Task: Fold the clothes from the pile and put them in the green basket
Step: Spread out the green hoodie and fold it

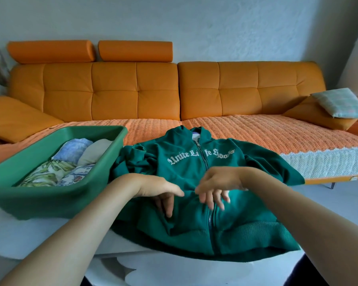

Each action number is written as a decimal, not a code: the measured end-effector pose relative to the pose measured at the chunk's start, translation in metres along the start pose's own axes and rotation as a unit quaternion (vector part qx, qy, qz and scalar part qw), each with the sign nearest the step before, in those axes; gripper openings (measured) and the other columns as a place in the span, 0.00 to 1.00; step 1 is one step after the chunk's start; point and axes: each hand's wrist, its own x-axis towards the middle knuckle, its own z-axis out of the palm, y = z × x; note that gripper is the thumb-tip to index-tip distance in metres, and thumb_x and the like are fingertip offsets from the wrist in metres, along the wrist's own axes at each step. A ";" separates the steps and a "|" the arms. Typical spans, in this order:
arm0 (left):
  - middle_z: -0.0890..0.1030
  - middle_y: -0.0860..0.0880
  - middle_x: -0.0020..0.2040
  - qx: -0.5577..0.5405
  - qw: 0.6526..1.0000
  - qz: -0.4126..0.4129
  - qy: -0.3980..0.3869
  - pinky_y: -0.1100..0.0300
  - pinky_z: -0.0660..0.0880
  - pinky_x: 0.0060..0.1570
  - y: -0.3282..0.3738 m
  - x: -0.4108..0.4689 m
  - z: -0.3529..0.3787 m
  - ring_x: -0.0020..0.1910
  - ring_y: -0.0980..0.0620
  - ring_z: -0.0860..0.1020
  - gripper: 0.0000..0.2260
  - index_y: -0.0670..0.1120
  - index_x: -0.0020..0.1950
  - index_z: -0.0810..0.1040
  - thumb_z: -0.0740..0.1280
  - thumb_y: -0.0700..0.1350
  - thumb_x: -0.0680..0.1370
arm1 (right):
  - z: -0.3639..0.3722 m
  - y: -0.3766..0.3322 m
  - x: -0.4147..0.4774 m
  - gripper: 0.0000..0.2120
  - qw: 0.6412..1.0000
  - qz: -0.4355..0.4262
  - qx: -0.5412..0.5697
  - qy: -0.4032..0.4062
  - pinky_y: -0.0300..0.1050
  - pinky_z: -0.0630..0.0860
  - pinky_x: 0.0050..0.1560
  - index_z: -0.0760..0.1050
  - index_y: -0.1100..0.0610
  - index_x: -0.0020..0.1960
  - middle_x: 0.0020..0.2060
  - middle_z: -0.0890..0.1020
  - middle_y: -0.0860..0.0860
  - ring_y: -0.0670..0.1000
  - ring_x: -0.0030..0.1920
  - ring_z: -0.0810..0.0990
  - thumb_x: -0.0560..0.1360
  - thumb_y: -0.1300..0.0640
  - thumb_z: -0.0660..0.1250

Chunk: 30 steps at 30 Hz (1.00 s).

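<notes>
The green zip hoodie (194, 166) lies front up on the white table (29, 238), its hood reaching the orange sofa (132, 89) behind. On its middle the left hand (159, 190) rests with straight fingers, and the right hand (217, 186), fingers spread and blurred, is at the zip. Just beside the hoodie's left sleeve stands the green basket (50, 201), holding folded clothes (70, 162).

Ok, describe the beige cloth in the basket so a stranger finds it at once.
Find the orange sofa, then the green basket before its left end. Inside, look at the back right corner. The beige cloth there is the only plain one; its neighbours are printed.
</notes>
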 end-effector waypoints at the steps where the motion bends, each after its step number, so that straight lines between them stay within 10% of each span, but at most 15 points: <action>1: 0.86 0.49 0.43 -0.023 0.999 -0.001 0.042 0.54 0.75 0.53 -0.001 0.006 -0.003 0.43 0.49 0.83 0.18 0.45 0.41 0.82 0.61 0.55 0.81 | -0.006 0.004 0.006 0.12 0.995 -0.008 -0.002 0.095 0.42 0.72 0.30 0.81 0.56 0.44 0.37 0.86 0.53 0.55 0.32 0.81 0.80 0.51 0.64; 4: 0.81 0.47 0.41 -0.029 0.970 0.001 0.242 0.54 0.81 0.38 -0.010 0.030 -0.016 0.36 0.48 0.82 0.10 0.45 0.43 0.78 0.63 0.47 0.81 | -0.018 0.023 0.032 0.07 0.951 0.003 -0.074 0.299 0.43 0.77 0.40 0.82 0.52 0.45 0.38 0.84 0.46 0.49 0.37 0.80 0.78 0.52 0.67; 7: 0.82 0.44 0.49 0.135 0.911 -0.071 0.382 0.55 0.76 0.42 -0.019 0.050 -0.027 0.47 0.44 0.82 0.13 0.44 0.50 0.81 0.66 0.53 0.79 | -0.018 0.031 0.053 0.07 0.952 0.032 -0.151 0.266 0.45 0.78 0.54 0.82 0.50 0.49 0.45 0.82 0.45 0.49 0.49 0.80 0.76 0.48 0.69; 11: 0.80 0.45 0.57 0.172 0.906 -0.159 0.351 0.56 0.71 0.46 -0.023 0.072 -0.027 0.57 0.42 0.79 0.23 0.42 0.56 0.79 0.69 0.60 0.76 | -0.008 0.023 0.070 0.16 0.946 0.070 -0.195 0.250 0.46 0.78 0.53 0.84 0.48 0.50 0.48 0.83 0.46 0.51 0.51 0.80 0.71 0.37 0.72; 20: 0.82 0.44 0.42 0.232 0.838 -0.129 0.476 0.56 0.70 0.37 -0.014 0.062 -0.064 0.36 0.47 0.74 0.14 0.45 0.43 0.79 0.61 0.51 0.82 | -0.013 0.000 0.077 0.12 0.924 0.039 -0.244 0.291 0.45 0.74 0.45 0.77 0.55 0.45 0.42 0.79 0.49 0.56 0.47 0.78 0.79 0.50 0.59; 24: 0.84 0.49 0.33 0.089 0.881 -0.094 0.456 0.56 0.77 0.42 -0.013 0.055 -0.069 0.25 0.49 0.76 0.15 0.44 0.45 0.75 0.55 0.49 0.84 | -0.018 -0.006 0.076 0.20 0.944 0.038 -0.198 0.262 0.48 0.76 0.54 0.78 0.50 0.55 0.48 0.78 0.45 0.52 0.54 0.78 0.72 0.36 0.69; 30: 0.84 0.48 0.32 -0.150 0.871 -0.044 0.465 0.58 0.74 0.31 -0.024 0.054 -0.069 0.22 0.48 0.75 0.17 0.41 0.47 0.77 0.54 0.48 0.85 | -0.021 -0.006 0.094 0.07 0.929 0.050 -0.193 0.313 0.45 0.75 0.45 0.76 0.47 0.40 0.41 0.78 0.46 0.54 0.50 0.79 0.76 0.48 0.67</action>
